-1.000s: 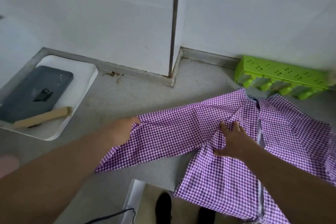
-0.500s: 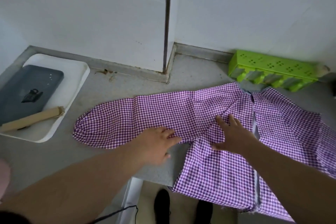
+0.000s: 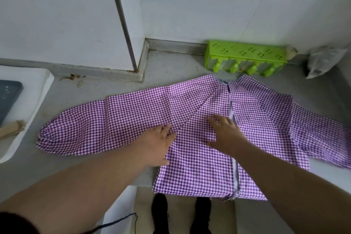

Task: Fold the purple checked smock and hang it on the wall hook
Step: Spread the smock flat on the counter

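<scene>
The purple checked smock lies spread flat on the grey counter, back opening facing up. Its left sleeve stretches out to the left; the right sleeve runs off the right edge. The hem hangs a little over the counter's front edge. My left hand rests flat, fingers apart, on the fabric where the left sleeve meets the body. My right hand lies flat on the body next to the centre slit. Neither hand grips anything. No wall hook is in view.
A green plastic rack stands against the white wall behind the collar. A crumpled white bag lies at the far right. A white tray at the left holds a dark slab and a cardboard piece. My shoes show below the counter edge.
My left hand let go of the sleeve cuff, leaving the sleeve laid out to the left, then moved right onto the armpit area. My right hand stayed flat on the body.
</scene>
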